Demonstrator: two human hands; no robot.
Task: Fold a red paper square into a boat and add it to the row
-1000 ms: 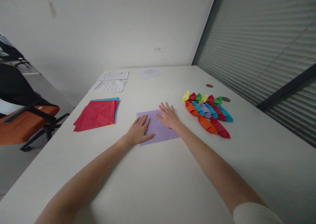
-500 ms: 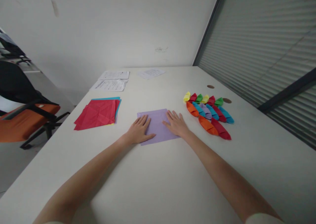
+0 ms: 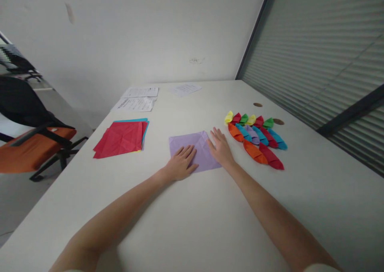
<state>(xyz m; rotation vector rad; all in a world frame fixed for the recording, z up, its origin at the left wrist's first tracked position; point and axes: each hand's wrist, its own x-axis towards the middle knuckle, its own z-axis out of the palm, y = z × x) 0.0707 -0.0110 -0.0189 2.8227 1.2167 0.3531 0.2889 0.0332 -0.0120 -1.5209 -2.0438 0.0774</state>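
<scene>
A lilac paper square [image 3: 187,144] lies flat on the white table [image 3: 192,208]. My left hand [image 3: 181,164] rests palm down on its near part, fingers stretched out. My right hand [image 3: 221,148] lies flat on the sheet's right edge, fingers spread. Neither hand holds anything. Right of my right hand sits a cluster of folded paper shapes [image 3: 255,138] in yellow, red, green, orange, blue and lilac.
A stack of coloured paper sheets [image 3: 121,138] with red on top lies to the left. Printed white sheets [image 3: 136,100] lie at the table's far end. An orange and black office chair [image 3: 27,140] stands off the left edge. Window blinds run along the right.
My right hand slid from the sheet's far middle to its right edge. My left hand moved rightward over the near part. The paper has turned slightly.
</scene>
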